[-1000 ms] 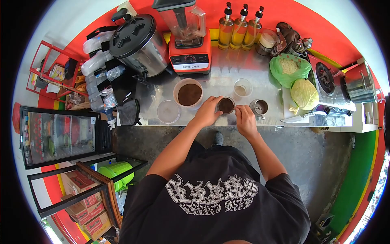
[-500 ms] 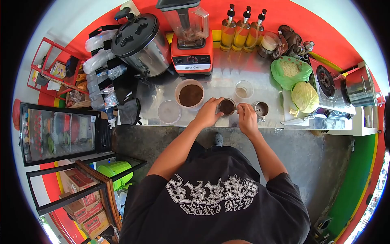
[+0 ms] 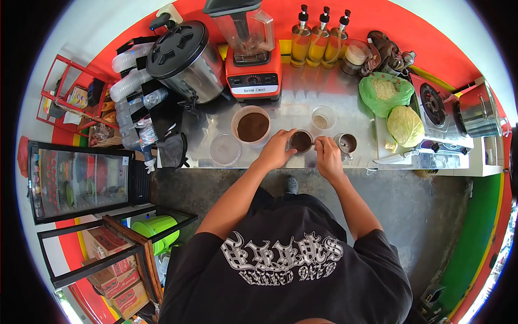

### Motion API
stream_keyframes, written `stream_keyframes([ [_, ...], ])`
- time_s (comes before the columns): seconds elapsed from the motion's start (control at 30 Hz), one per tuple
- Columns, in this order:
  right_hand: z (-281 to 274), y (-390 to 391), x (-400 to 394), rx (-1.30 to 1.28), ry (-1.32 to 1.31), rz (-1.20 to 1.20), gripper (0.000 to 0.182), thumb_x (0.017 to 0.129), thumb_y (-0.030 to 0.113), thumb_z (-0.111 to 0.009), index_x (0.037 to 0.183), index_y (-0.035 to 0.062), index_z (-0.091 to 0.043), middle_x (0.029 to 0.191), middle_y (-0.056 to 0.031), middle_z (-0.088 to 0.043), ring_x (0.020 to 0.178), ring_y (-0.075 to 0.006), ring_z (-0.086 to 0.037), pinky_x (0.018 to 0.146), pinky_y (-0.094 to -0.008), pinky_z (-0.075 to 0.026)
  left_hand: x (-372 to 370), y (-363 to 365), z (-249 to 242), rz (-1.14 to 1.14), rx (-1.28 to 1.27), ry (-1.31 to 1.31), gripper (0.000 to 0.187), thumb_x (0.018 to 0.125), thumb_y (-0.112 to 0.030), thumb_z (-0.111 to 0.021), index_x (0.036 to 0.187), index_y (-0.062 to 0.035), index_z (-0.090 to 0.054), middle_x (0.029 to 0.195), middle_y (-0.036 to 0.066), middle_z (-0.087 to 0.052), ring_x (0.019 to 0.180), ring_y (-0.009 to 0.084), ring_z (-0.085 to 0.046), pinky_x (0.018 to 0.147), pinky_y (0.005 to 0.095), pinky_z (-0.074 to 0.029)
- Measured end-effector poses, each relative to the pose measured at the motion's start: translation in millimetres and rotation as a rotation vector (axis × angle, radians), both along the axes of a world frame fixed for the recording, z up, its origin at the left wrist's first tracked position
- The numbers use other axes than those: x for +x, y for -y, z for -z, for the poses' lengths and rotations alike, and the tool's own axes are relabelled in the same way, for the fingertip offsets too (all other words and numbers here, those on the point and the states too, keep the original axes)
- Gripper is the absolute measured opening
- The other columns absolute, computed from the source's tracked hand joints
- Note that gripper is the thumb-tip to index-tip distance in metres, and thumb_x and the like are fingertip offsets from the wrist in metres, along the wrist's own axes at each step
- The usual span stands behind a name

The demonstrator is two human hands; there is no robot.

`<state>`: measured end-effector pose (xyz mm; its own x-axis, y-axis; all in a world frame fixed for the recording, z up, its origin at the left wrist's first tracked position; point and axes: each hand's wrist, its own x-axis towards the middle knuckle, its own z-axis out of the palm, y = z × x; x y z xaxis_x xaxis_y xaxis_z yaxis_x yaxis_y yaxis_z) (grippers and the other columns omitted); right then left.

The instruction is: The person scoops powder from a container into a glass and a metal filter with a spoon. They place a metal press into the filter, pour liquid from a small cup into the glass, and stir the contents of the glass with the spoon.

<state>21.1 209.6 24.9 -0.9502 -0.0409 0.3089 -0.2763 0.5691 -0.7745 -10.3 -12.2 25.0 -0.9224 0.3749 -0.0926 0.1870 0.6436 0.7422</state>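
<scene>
A small round cup (image 3: 301, 141) with dark brown powder stands near the counter's front edge. My left hand (image 3: 278, 150) is closed on its left side. At its right side my right hand (image 3: 327, 154) pinches a thin handle or spoon, too small to make out fully. Left of them is a clear tub (image 3: 253, 125) of brown powder, with a round clear lid (image 3: 225, 149) beside it. A metal cup (image 3: 346, 144) stands just right of my right hand. Behind the hands is a clear plastic cup (image 3: 322, 119) with something pale at its bottom.
Along the back stand a steel urn (image 3: 189, 70), a red blender (image 3: 253, 78) and several pump bottles (image 3: 319, 43). To the right are a green bag (image 3: 384, 93), a cabbage (image 3: 406, 127), a knife (image 3: 396, 158) and a stove (image 3: 433, 105). The steel counter's edge (image 3: 243, 167) runs before me.
The camera view has shifted slightly. Both hands stay around the small cup, with no clear movement of the objects.
</scene>
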Motion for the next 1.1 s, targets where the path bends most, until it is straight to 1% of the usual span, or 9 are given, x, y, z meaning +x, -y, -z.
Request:
stream_keyframes([
  [0.1, -3.3, 0.1, 0.1, -0.093, 0.069, 0.028, 0.012, 0.104, 0.008, -0.06, 0.108, -0.0007, -0.068, 0.086, -0.0206, -0.065, 0.078, -0.041, -0.067, 0.07, -0.0488, -0.053, -0.2, -0.2, 1.9, 0.007, 0.007, -0.005, 0.074, 0.088, -0.012, -0.084, 0.155, -0.0096, -0.053, 0.13, 0.015, -0.064, 0.112, 0.0312, -0.067, 0.101, 0.043, -0.054],
  [0.23, -7.3, -0.3, -0.6, -0.03, 0.026, -0.018, 0.013, 0.105, 0.008, -0.06, 0.108, -0.0008, -0.068, 0.087, -0.021, -0.065, 0.077, -0.0401, -0.067, 0.07, -0.0479, -0.053, -0.4, 0.3, 2.9, 0.002, 0.018, -0.013, 0.074, 0.088, -0.012, -0.084, 0.155, -0.0096, -0.053, 0.129, 0.015, -0.065, 0.111, 0.0312, -0.067, 0.1, 0.0427, -0.054],
  [0.3, -6.8, 0.3, 0.8, -0.098, 0.07, 0.023, 0.012, 0.104, 0.007, -0.059, 0.108, -0.0009, -0.068, 0.086, -0.021, -0.066, 0.078, -0.0397, -0.068, 0.071, -0.0476, -0.053, 0.1, 0.5, 1.7, 0.005, 0.026, -0.006, 0.074, 0.087, -0.011, -0.084, 0.155, -0.0094, -0.053, 0.129, 0.015, -0.065, 0.111, 0.0312, -0.067, 0.1, 0.0427, -0.054],
  [0.4, -2.9, 0.3, 0.7, 0.009, 0.004, -0.027, 0.013, 0.105, 0.007, -0.059, 0.107, -0.0021, -0.067, 0.086, -0.0211, -0.066, 0.076, -0.0377, -0.068, 0.07, -0.0468, -0.054, -0.4, 0.3, 1.9, 0.001, 0.029, -0.007, 0.074, 0.087, -0.011, -0.084, 0.155, -0.0091, -0.053, 0.129, 0.015, -0.065, 0.11, 0.0313, -0.068, 0.1, 0.0427, -0.054],
  [0.5, -7.7, 0.9, 2.6, -0.078, 0.053, 0.034, 0.012, 0.105, 0.007, -0.059, 0.107, -0.0016, -0.067, 0.086, -0.021, -0.066, 0.077, -0.0389, -0.068, 0.07, -0.0482, -0.053, 0.6, 0.6, 4.8, -0.001, 0.024, -0.015, 0.074, 0.087, -0.011, -0.084, 0.155, -0.0088, -0.053, 0.129, 0.015, -0.065, 0.11, 0.0313, -0.068, 0.1, 0.0426, -0.054],
  [0.63, -6.0, 0.2, 1.6, -0.024, 0.013, -0.025, 0.012, 0.106, 0.008, -0.059, 0.108, -0.0015, -0.066, 0.086, -0.0212, -0.066, 0.075, -0.038, -0.068, 0.069, -0.048, -0.053, 0.8, 0.3, 3.4, -0.006, 0.031, -0.01, 0.075, 0.087, -0.011, -0.084, 0.155, -0.0088, -0.053, 0.129, 0.015, -0.064, 0.11, 0.0313, -0.067, 0.1, 0.0427, -0.054],
  [0.73, -7.5, 0.8, 2.2, -0.086, 0.042, 0.038, 0.012, 0.106, 0.008, -0.058, 0.108, -0.0009, -0.067, 0.086, -0.0211, -0.066, 0.076, -0.0396, -0.067, 0.071, -0.0489, -0.053, 1.5, -0.2, 2.1, -0.006, 0.02, -0.011, 0.075, 0.087, -0.011, -0.084, 0.155, -0.0089, -0.053, 0.129, 0.015, -0.064, 0.11, 0.0311, -0.067, 0.1, 0.0429, -0.054],
  [0.83, -4.9, -0.5, 3.1, -0.004, 0.013, -0.019, 0.013, 0.107, 0.008, -0.057, 0.107, -0.0017, -0.066, 0.086, -0.0209, -0.066, 0.074, -0.038, -0.068, 0.07, -0.0476, -0.053, 1.9, -0.1, 2.4, -0.009, 0.022, -0.014, 0.075, 0.087, -0.011, -0.084, 0.156, -0.009, -0.053, 0.129, 0.015, -0.064, 0.111, 0.031, -0.067, 0.1, 0.0429, -0.053],
  [1.1, -8.0, 1.7, 4.3, -0.089, 0.046, 0.029, 0.013, 0.106, 0.009, -0.058, 0.108, -0.0016, -0.066, 0.086, -0.0206, -0.066, 0.078, -0.0394, -0.069, 0.071, -0.0482, -0.053, 0.5, 0.2, 4.3, -0.001, 0.032, -0.009, 0.075, 0.088, -0.012, -0.084, 0.156, -0.0093, -0.053, 0.129, 0.015, -0.064, 0.111, 0.0314, -0.067, 0.1, 0.043, -0.054],
])
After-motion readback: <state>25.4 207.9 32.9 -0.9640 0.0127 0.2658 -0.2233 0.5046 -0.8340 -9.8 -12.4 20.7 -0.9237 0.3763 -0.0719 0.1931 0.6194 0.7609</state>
